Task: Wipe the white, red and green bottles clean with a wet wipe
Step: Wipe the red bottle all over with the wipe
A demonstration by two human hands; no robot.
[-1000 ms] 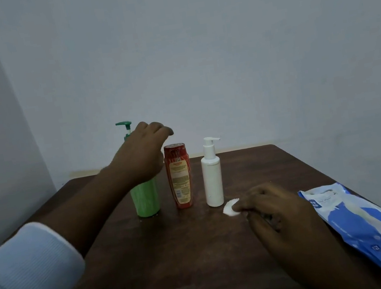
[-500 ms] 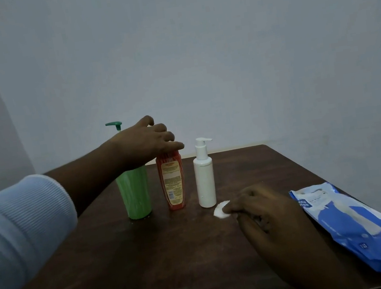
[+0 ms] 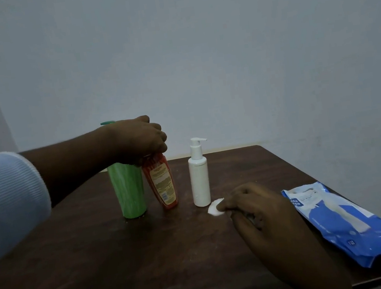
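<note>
A: Head view, left grip (image 3: 139,139) state?
B: Curled over the red bottle (image 3: 163,187) cap, holding it. Bottle hangs below the grip, tilted, top toward the green bottle (image 3: 129,192).
A: Right grip (image 3: 259,208)?
B: Pinching the wet wipe (image 3: 214,207) at its fingertips, on the counter (image 3: 104,266), just beside the white bottle (image 3: 200,179) base. Wipes pack (image 3: 342,221) lies further right.

Dim view for you, bluish cast throughout. Soft even light on wall (image 3: 221,54), darker toward left corner. Near you table (image 3: 104,266) nearly black, grain barely readable. Motion blur smears red bottle (image 3: 162,185) and left hand (image 3: 139,139); white bottle (image 3: 199,179) sharper. Wide-angle bend at frame edges: wall corner leans.
</note>
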